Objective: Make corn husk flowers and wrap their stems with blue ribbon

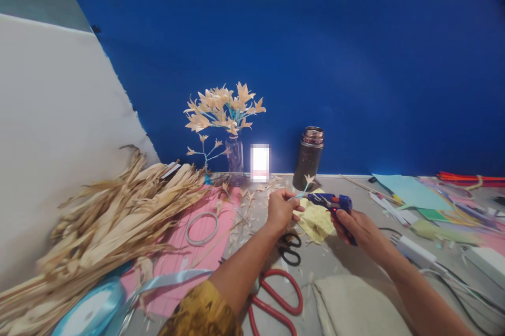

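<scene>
My left hand point(281, 210) pinches a thin pale-blue stem with a small husk flower point(307, 181) at its tip. My right hand point(355, 224) grips a blue hot glue gun point(330, 202), its nozzle pointing left at the stem. Both hands hover above a yellow paper sheet point(316, 220) on the grey table. Behind them, a glass vase of cream husk flowers point(223, 110) stands against the blue backboard.
A pile of dried corn husks point(102, 210) fills the left. Pink paper point(197, 249), a ring point(201, 227), black scissors point(291, 248), red scissors point(276, 299), blue ribbon point(92, 309), a dark bottle point(309, 158), coloured papers point(410, 189) and cords point(453, 278) lie around.
</scene>
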The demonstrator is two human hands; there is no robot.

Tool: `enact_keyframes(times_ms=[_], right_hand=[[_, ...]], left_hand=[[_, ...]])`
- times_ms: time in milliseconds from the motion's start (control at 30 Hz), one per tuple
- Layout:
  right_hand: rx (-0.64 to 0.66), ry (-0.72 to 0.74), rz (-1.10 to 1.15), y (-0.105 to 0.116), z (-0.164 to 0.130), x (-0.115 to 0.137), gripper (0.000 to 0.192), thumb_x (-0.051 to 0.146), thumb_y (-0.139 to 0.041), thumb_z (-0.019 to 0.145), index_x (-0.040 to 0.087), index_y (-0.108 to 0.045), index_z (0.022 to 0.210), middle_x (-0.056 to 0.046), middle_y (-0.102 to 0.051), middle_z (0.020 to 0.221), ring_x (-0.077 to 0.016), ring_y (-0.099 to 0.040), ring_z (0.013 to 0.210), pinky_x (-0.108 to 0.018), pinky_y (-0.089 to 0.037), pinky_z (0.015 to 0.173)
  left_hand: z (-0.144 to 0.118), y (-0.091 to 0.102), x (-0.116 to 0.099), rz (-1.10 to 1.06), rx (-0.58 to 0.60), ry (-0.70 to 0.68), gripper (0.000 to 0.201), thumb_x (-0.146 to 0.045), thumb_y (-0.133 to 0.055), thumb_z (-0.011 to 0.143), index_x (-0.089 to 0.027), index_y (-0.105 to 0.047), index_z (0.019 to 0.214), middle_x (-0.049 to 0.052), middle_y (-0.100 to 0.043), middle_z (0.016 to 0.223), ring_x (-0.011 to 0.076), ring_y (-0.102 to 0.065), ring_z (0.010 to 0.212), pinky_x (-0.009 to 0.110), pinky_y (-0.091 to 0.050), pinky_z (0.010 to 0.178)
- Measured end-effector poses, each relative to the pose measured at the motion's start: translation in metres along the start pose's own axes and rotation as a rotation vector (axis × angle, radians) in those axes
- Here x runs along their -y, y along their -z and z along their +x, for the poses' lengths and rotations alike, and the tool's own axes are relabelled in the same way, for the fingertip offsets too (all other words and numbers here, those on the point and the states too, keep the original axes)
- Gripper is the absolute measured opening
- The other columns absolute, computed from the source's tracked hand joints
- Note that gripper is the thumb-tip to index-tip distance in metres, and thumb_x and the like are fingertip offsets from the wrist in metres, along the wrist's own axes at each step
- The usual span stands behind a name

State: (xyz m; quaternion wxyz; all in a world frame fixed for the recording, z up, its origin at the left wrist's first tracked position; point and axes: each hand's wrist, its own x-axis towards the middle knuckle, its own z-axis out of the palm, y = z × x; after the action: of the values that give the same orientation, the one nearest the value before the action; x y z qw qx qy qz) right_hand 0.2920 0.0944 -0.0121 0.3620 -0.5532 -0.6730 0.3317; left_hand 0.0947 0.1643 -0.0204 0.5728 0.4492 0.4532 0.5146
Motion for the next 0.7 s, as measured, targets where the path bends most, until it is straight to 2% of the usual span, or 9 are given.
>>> enact_keyframes(times_ms=[500,600,700], right_hand=[[0.069,0.032,-0.099,-0.0001,-0.0006,0.0010,0.063,0.068,-0.028,0.096,0.024,-0.051,0.056,-0.003,-0.059,0.050,-0.0177,-0.051,0.052,-0.030,-0.036,0.055],[-0.011,0.022,-0.281,0.0001,0.0013,0.0005,0.059,0.062,-0.031,0.096,0.025,-0.050,0.055,-0.004,-0.060,0.054,-0.0200,-0.055,0.055,-0.032,-0.038,0.060],[-0.130,-0.033,-0.511,0.0007,0.0033,-0.0042,0.044,0.056,-0.039,0.094,0.023,-0.060,0.073,-0.008,-0.070,0.069,-0.0253,-0.062,0.065,-0.033,-0.038,0.061]], left_hand=[[0.0006,0.0012,0.0027,-0.032,-0.010,0.005,0.019,-0.012,-0.076,0.071,-0.014,-0.057,0.073,0.001,-0.063,0.061,0.0179,-0.071,0.058,0.014,-0.043,0.035],[0.0008,0.0014,0.0017,-0.055,-0.004,0.018,0.022,-0.015,-0.079,0.070,-0.015,-0.057,0.073,0.001,-0.063,0.061,0.0173,-0.071,0.058,0.014,-0.041,0.035],[0.0004,0.0005,-0.0006,-0.082,0.033,0.050,0.024,-0.016,-0.080,0.070,-0.015,-0.057,0.072,0.001,-0.063,0.060,0.0169,-0.071,0.058,0.013,-0.040,0.035]])
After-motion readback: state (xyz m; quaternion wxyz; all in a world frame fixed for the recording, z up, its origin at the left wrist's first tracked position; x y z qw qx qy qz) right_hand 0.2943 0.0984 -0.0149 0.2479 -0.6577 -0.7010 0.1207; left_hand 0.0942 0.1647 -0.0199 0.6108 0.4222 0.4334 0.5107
